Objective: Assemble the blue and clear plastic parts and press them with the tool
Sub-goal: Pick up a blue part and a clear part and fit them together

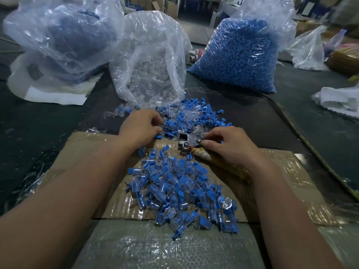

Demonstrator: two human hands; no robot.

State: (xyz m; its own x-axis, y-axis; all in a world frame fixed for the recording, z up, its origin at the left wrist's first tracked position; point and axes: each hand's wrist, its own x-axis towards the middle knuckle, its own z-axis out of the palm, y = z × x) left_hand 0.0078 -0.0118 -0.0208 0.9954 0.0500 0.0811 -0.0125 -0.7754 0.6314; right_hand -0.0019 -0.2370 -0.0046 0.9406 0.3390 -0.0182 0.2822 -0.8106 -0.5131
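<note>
right hand grips the tool by its wrapped handle; left hand curled among loose parts, grasp cannot be told; assembled pile on cardboard

On the cardboard sheet, right hand grips the tool by its taped handle. Just left of the tool, left hand has fingers curled into the loose blue and clear parts spread behind it; can't tell if it holds one. Front of the tool: assembled pile; well behind it: bag of clear parts, bag of blue parts.
</note>
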